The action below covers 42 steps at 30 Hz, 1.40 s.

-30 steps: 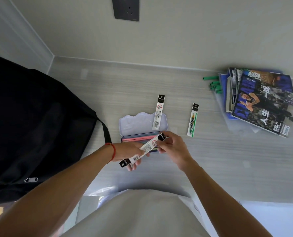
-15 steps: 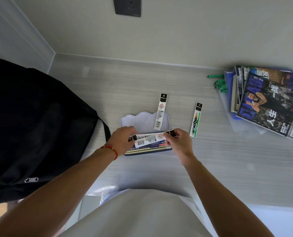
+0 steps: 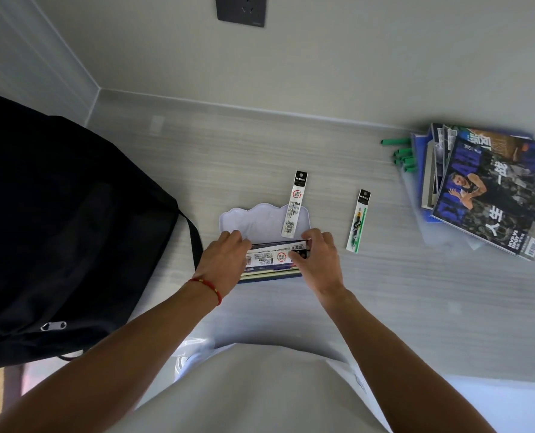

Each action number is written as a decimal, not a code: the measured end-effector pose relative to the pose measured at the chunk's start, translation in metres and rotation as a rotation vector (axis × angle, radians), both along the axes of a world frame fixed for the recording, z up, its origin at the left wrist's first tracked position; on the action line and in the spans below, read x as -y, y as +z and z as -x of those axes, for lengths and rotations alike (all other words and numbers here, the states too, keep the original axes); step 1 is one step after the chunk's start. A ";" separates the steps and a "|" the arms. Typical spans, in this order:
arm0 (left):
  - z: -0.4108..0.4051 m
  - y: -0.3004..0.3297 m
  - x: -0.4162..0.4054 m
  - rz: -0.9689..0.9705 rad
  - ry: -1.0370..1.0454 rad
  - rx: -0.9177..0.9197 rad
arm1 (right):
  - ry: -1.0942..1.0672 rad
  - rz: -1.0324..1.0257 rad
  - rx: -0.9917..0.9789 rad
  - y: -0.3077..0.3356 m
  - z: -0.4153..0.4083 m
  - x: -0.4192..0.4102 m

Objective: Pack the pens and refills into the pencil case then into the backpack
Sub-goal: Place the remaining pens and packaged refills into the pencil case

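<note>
An open pencil case [image 3: 253,221] lies mid-table, its pale lid tipped back, with pens lying inside the tray. A white refill packet [image 3: 272,256] lies flat across the tray. My left hand [image 3: 225,260] holds the packet's left end and my right hand [image 3: 317,259] pinches its right end. A second white refill packet [image 3: 295,204] rests slanted over the lid's right side. A green refill packet [image 3: 358,221] lies on the table to the right of the case. The black backpack [image 3: 63,232] sits at the left.
A stack of magazines and books [image 3: 491,189] sits at the far right, with several green pens [image 3: 400,151] beside it. A wall with a dark socket [image 3: 240,9] rises behind the table. A plastic bag [image 3: 194,351] lies at the near edge.
Both hands carried the white refill packet forward from above the table's near side, turned it level, and lowered it onto the case's tray.
</note>
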<state>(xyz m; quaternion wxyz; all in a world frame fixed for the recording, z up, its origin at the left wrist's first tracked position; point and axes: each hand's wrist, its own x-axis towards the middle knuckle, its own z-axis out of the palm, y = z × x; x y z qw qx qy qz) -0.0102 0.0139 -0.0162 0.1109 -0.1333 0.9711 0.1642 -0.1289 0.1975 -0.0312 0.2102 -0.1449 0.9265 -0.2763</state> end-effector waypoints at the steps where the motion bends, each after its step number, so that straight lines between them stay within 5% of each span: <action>1: -0.001 0.000 0.002 -0.003 -0.003 -0.008 | 0.008 0.004 -0.007 0.001 0.002 0.000; 6: -0.002 0.006 0.004 -0.054 0.028 -0.024 | 0.003 -0.023 -0.141 0.007 0.026 0.023; 11: -0.009 0.009 0.006 -0.127 0.050 -0.024 | -0.092 -0.335 -0.063 0.006 0.048 0.058; 16: -0.019 0.012 0.011 -0.216 0.153 -0.111 | -0.122 -0.057 0.127 0.006 0.054 0.053; 19: -0.023 0.013 0.020 -0.244 0.267 -0.132 | 0.012 0.110 -0.029 0.018 0.057 0.033; 22: -0.025 0.015 0.022 -0.212 0.343 -0.180 | 0.285 0.099 -0.335 0.026 0.058 0.006; 24: -0.026 0.015 0.018 -0.184 0.354 -0.205 | 0.468 0.066 -0.370 0.025 0.053 -0.006; 29: -0.024 0.012 -0.006 -0.183 0.147 -0.245 | 0.585 0.133 -0.262 0.013 0.028 -0.007; 42: -0.028 0.000 -0.024 0.049 -0.048 -0.220 | 0.610 0.043 -0.554 -0.009 -0.002 -0.010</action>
